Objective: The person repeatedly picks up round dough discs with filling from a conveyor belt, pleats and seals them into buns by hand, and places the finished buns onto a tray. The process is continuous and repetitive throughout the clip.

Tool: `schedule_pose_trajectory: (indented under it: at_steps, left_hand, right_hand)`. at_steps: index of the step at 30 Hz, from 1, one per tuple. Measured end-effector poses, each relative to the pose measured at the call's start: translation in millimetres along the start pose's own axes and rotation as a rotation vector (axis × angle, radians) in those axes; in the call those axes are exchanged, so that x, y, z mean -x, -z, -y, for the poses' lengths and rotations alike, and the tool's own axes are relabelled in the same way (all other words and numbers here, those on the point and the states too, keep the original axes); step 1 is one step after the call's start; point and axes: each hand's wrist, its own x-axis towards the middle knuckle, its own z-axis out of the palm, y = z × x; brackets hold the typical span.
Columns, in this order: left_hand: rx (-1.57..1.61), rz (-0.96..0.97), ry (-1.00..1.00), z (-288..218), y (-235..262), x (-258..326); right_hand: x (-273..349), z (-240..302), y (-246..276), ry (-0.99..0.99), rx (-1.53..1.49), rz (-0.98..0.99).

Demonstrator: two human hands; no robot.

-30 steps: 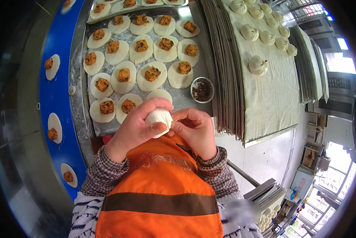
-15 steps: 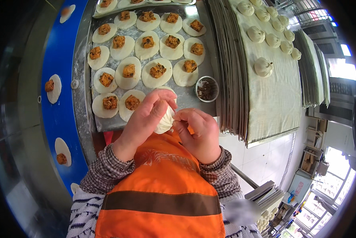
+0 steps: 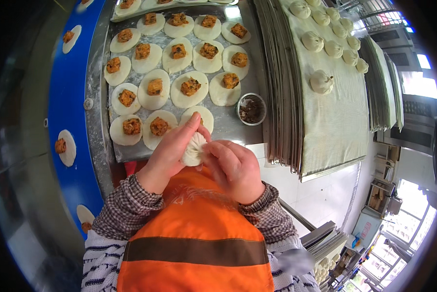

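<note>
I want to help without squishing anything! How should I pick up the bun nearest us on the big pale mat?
Probably around the plump sides of that bun, coming from the near side, since the other buns sit beyond it on the pale mat. Its body is round and wide, while its pleats gather to a small tip.

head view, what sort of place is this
Most likely a bun-making kitchen or small food workshop: filled dough rounds lie in rows on a floury metal surface, more lie on a blue belt, and pleated buns sit on a stack of cloth-topped trays.
</note>
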Motion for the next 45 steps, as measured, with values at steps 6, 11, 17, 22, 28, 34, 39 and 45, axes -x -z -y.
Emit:
schedule_pose_trajectory:
  at_steps: [6, 11, 17, 22, 28, 34, 39, 45]
  left_hand:
    - [0.032, -0.010, 0.048, 12.5, -12.3, -0.1]
    - [-0.410, -0.116, -0.306, 12.6, -21.2, -5.8]
    - [-0.034, -0.101, -0.141, 4.0, -8.1, -29.2]
    - [0.057, -0.058, -0.115, -11.6, 0.8, -34.9]
    - [0.109, -0.054, -0.082, -18.1, 3.6, -38.6]
    - [0.131, -0.066, -0.069, -18.0, 2.9, -44.3]
    - [0.096, -0.061, -0.082, -6.8, -2.7, -54.0]
    - [-0.038, -0.052, -0.078, -11.0, -27.7, -44.5]
  right_hand:
    - [6.3, -15.6, 6.1, 0.166, -0.001, 0.028]
    - [3.0, -18.3, 2.5, -0.025, -0.044, -0.074]
    - [-14.0, -84.3, 22.3, -0.446, 0.243, -0.242]
    - [-18.1, -107.4, 28.0, -0.501, 0.239, 0.015]
    - [-24.2, -103.4, 32.5, -0.555, 0.249, 0.162]
    - [-23.6, -107.9, 26.3, -0.583, 0.259, 0.169]
    - [-23.7, -86.9, 32.0, -0.647, 0.056, -0.008]
    - [-32.2, -38.4, 40.5, -0.366, -0.157, -0.073]
